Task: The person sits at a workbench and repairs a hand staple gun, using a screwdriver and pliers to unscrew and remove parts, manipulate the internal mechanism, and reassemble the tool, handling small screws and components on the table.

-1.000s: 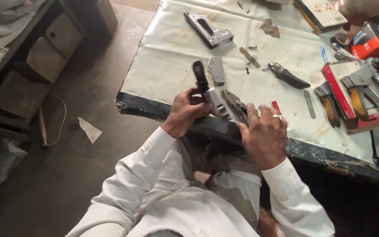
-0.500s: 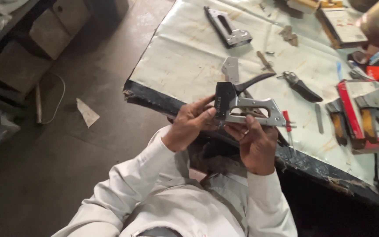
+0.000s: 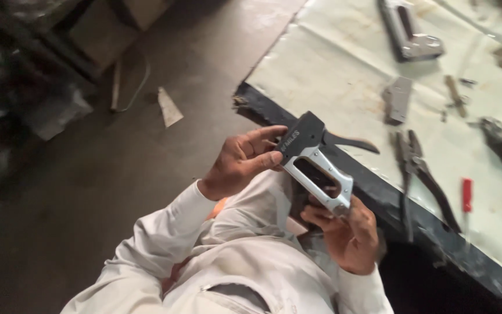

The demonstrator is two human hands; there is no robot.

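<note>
I hold a staple gun [image 3: 316, 167] with a black head and a silver metal frame above my lap, just off the table's near edge. My left hand [image 3: 240, 161] grips its black head end, fingers wrapped over the top. My right hand [image 3: 345, 231] holds the silver rear end from below. The gun's black lever sticks out toward the table.
The table [image 3: 344, 64] has a pale cover and a dark edge. On it lie a second staple gun [image 3: 409, 32], a grey metal plate [image 3: 397, 99], pliers [image 3: 416, 168], a small red part [image 3: 466, 194] and other dark tools. Scraps and boxes sit on the floor at left.
I have drawn the staple gun off the table toward my body and turned it, and the camera has come closer to my hands. Both hands keep their hold.
</note>
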